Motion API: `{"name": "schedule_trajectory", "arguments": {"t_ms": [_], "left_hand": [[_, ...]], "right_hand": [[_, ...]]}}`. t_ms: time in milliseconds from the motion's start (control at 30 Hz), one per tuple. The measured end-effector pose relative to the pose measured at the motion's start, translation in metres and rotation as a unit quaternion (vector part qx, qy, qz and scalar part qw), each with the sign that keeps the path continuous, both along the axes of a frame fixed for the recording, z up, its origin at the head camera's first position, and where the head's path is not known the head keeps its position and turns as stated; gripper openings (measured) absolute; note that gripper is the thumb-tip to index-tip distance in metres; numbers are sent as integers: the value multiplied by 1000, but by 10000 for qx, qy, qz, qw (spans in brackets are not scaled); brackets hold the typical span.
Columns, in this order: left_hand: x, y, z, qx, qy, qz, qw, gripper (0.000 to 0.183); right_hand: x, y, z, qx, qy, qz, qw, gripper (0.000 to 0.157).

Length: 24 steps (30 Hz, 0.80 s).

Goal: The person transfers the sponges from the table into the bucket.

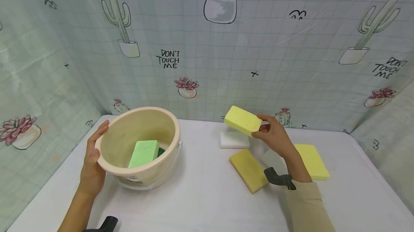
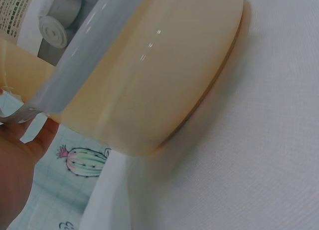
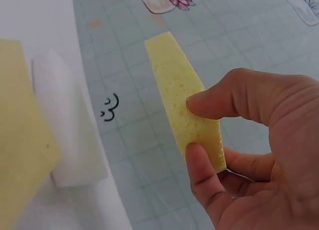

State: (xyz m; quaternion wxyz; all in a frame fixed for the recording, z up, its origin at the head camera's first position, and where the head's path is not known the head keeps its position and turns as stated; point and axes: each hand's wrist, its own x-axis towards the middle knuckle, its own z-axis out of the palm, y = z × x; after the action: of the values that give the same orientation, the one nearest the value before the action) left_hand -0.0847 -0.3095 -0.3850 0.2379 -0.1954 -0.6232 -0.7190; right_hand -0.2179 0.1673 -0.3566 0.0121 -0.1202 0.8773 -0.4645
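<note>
My right hand (image 1: 273, 135) pinches a yellow sponge (image 1: 242, 120) by one end, above the back of the table. In the right wrist view the thumb and fingers press that sponge (image 3: 179, 90) from opposite sides. At the left, my left hand (image 1: 92, 167) holds the rim of a cream bucket (image 1: 168, 169); the left wrist view has the bucket's side (image 2: 164, 65) close up, with only part of the hand (image 2: 15, 170) showing. Inside the bucket sits a light green sponge (image 1: 144, 153), and a dark green piece (image 1: 160, 151) peeks out behind it, mostly hidden.
Below the right hand lie a white block (image 1: 234, 140), a darker yellow sponge (image 1: 249, 171), a second white piece (image 1: 273, 160) partly behind the wrist, and a bright yellow sponge (image 1: 312, 162). A cactus-print curtain (image 1: 213, 52) backs the white table (image 1: 207, 207).
</note>
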Motion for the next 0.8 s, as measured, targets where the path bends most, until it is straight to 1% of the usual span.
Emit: {"name": "schedule_trajectory", "arguments": {"t_ms": [133, 433, 633, 800], "left_hand": [[-1, 0, 1, -57, 21, 28, 10000, 55], [1, 1, 1, -106, -73, 127, 9998, 55], [1, 1, 1, -108, -126, 122, 9998, 56], [2, 1, 0, -123, -88, 121, 9998, 56]], "right_hand": [[-1, -8, 8, 8, 14, 24, 10000, 68], [2, -33, 37, -192, 66, 297, 9994, 68], [4, -48, 51, -246, 115, 553, 9981, 67], [5, -64, 60, -353, 208, 831, 9957, 67]]}}
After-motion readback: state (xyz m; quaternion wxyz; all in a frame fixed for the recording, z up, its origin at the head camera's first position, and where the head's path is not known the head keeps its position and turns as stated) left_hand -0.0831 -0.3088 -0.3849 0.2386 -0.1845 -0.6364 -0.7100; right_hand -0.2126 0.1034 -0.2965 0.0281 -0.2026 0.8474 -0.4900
